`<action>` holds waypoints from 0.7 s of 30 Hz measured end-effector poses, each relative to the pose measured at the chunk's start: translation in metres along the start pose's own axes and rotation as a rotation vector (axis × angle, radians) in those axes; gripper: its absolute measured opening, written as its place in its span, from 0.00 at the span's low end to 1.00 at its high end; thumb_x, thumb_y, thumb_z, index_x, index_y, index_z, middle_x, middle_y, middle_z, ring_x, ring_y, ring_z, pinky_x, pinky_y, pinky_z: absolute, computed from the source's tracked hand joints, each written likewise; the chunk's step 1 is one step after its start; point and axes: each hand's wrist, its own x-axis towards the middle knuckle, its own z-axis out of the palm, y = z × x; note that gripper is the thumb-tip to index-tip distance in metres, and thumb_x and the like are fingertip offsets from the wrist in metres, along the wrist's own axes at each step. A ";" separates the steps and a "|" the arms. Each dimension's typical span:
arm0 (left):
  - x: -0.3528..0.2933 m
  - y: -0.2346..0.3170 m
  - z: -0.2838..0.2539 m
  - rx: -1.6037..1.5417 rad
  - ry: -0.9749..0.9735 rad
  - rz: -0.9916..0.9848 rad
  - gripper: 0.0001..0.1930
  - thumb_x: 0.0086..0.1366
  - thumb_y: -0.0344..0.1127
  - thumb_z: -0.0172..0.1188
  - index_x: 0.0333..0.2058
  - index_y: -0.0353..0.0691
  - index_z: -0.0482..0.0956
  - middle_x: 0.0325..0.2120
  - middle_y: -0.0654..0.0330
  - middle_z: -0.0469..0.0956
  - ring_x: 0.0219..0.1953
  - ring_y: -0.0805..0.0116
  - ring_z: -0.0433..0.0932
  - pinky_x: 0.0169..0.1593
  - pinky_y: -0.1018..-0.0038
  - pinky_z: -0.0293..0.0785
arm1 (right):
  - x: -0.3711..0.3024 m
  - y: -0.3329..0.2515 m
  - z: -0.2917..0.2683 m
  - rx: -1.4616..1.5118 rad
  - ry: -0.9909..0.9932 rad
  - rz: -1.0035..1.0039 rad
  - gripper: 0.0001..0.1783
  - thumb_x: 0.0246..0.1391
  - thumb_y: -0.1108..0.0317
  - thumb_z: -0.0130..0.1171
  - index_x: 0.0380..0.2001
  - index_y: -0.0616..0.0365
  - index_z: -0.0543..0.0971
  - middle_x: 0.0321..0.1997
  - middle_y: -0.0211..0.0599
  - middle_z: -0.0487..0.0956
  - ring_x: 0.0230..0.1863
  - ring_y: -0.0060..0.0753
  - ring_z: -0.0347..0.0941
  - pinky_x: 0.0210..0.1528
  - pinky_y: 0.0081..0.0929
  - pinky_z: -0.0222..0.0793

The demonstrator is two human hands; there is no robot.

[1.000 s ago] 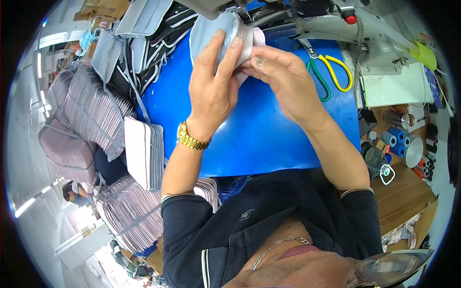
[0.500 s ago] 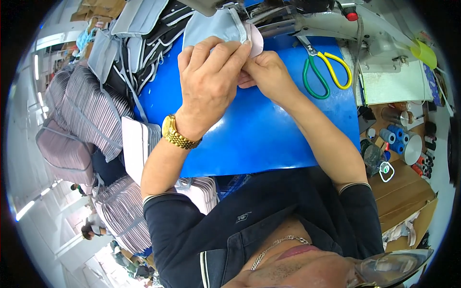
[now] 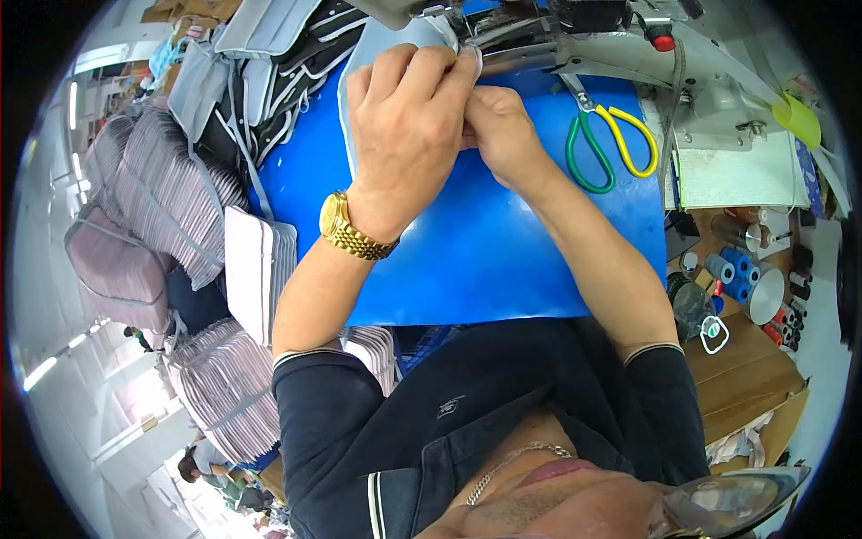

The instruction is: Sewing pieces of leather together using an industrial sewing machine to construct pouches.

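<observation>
As the left fingers [image 3: 420, 76] grasp pale fabric [image 3: 382, 43] beneath them, the right fingers [image 3: 492, 103] curl, their hold unclear.

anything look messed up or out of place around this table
Nothing looks spilled or damaged. The grey and black pieces at upper left look untidy, overlapping at mixed angles, unlike the tied stacks below them. The light grey piece under the left hand is mostly covered, so I can't judge it.

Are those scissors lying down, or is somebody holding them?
Lying down: the scissors rest on the blue table, apart from the left hand and right hand.
</observation>
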 end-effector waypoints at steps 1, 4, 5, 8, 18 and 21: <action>0.001 0.002 0.000 -0.022 -0.003 -0.018 0.16 0.53 0.32 0.59 0.42 0.45 0.82 0.36 0.66 0.76 0.42 0.66 0.73 0.43 0.68 0.64 | 0.000 0.000 -0.002 -0.007 -0.020 -0.006 0.23 0.69 0.57 0.45 0.28 0.64 0.78 0.28 0.36 0.81 0.30 0.25 0.78 0.33 0.24 0.76; 0.005 0.004 0.003 -0.018 0.007 -0.076 0.12 0.55 0.32 0.63 0.40 0.46 0.84 0.35 0.64 0.78 0.37 0.63 0.74 0.39 0.69 0.69 | -0.001 -0.006 -0.003 -0.035 -0.038 -0.034 0.22 0.68 0.58 0.47 0.27 0.63 0.79 0.27 0.34 0.80 0.27 0.23 0.76 0.30 0.23 0.73; 0.007 0.006 0.002 -0.014 0.012 -0.077 0.12 0.55 0.32 0.63 0.40 0.46 0.84 0.35 0.64 0.78 0.37 0.63 0.74 0.39 0.69 0.69 | -0.001 -0.009 -0.003 -0.051 -0.032 -0.056 0.21 0.68 0.58 0.48 0.26 0.63 0.79 0.25 0.33 0.79 0.25 0.21 0.74 0.28 0.22 0.71; 0.015 0.013 -0.004 -0.105 -0.040 -0.190 0.09 0.59 0.33 0.62 0.38 0.43 0.85 0.35 0.60 0.78 0.36 0.60 0.75 0.39 0.66 0.72 | -0.003 -0.025 -0.014 -0.252 -0.065 -0.083 0.20 0.65 0.59 0.50 0.24 0.62 0.79 0.21 0.32 0.78 0.22 0.18 0.71 0.25 0.20 0.67; -0.014 0.032 -0.050 -0.554 -0.209 -0.332 0.17 0.57 0.41 0.66 0.43 0.39 0.83 0.48 0.47 0.75 0.45 0.49 0.74 0.49 0.63 0.71 | -0.056 -0.074 -0.036 -0.811 -0.327 0.078 0.17 0.46 0.57 0.66 0.17 0.62 0.78 0.13 0.32 0.72 0.17 0.18 0.66 0.20 0.23 0.60; -0.043 0.059 -0.063 -0.587 -0.164 -0.308 0.23 0.54 0.49 0.69 0.45 0.42 0.82 0.49 0.48 0.74 0.45 0.49 0.74 0.49 0.61 0.69 | -0.075 -0.069 -0.032 -0.854 -0.338 0.160 0.20 0.50 0.54 0.67 0.21 0.63 0.81 0.16 0.34 0.76 0.18 0.18 0.69 0.20 0.23 0.61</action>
